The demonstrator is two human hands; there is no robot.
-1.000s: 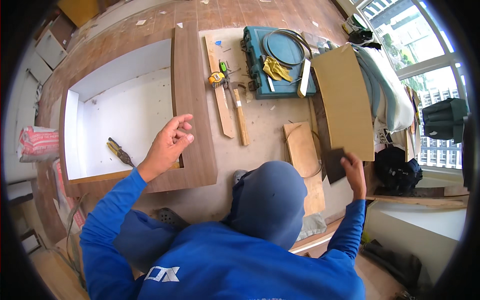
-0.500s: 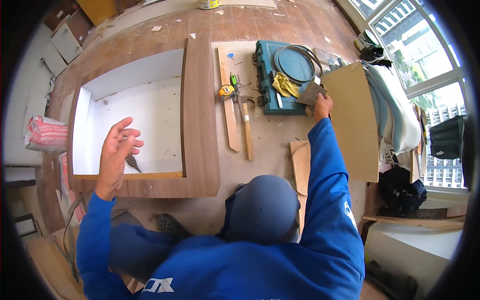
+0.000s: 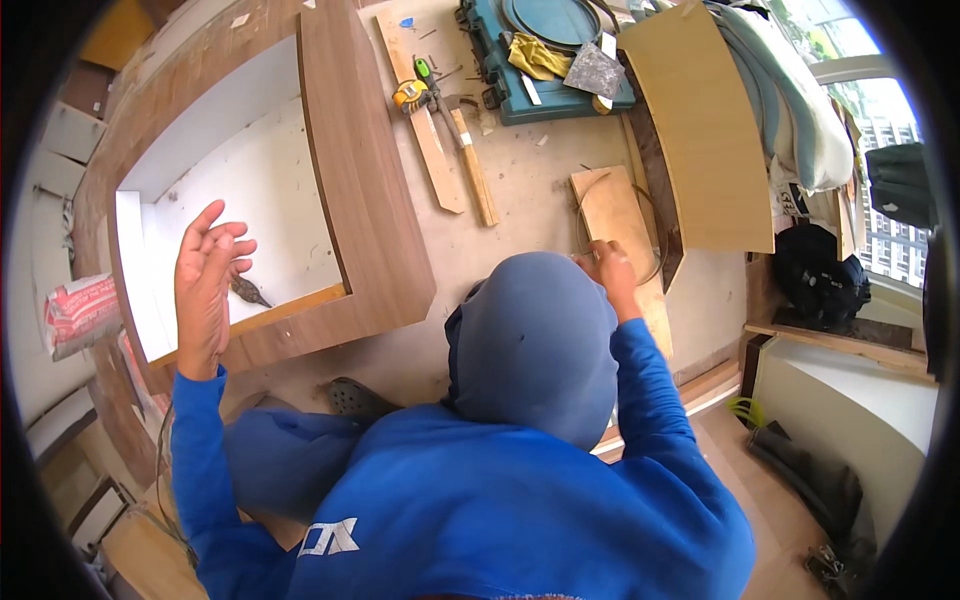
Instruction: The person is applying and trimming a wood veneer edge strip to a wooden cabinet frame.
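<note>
My left hand (image 3: pixel 208 280) is raised over the open white-lined wooden cabinet box (image 3: pixel 375 200), fingers apart and holding nothing. Beside it, inside the box, lies a dark pointed tool (image 3: pixel 250 291). My right hand (image 3: pixel 612 275) is down by my raised knee, its fingers curled over a light wooden board (image 3: pixel 615 205). A thin strip bent into a loop (image 3: pixel 664 225) lies around that board, close to those fingertips. The knee partly covers the fingers, so what they pinch cannot be made out. A grey square piece (image 3: pixel 595 72) rests on a teal tool case (image 3: pixel 560 103).
Ahead lie a hammer (image 3: pixel 474 170), a green-handled tool (image 3: pixel 424 70), a yellow tape measure (image 3: pixel 410 96) and a wooden strip (image 3: pixel 436 165). Yellow gloves (image 3: pixel 538 57) sit on the case. A tan panel (image 3: pixel 700 130) leans at right; a red-and-white sack (image 3: pixel 82 315) stands left.
My right hand has let go of the grey square piece on the tool case and come back toward my knee. My left hand stays over the box. The view has tilted downward.
</note>
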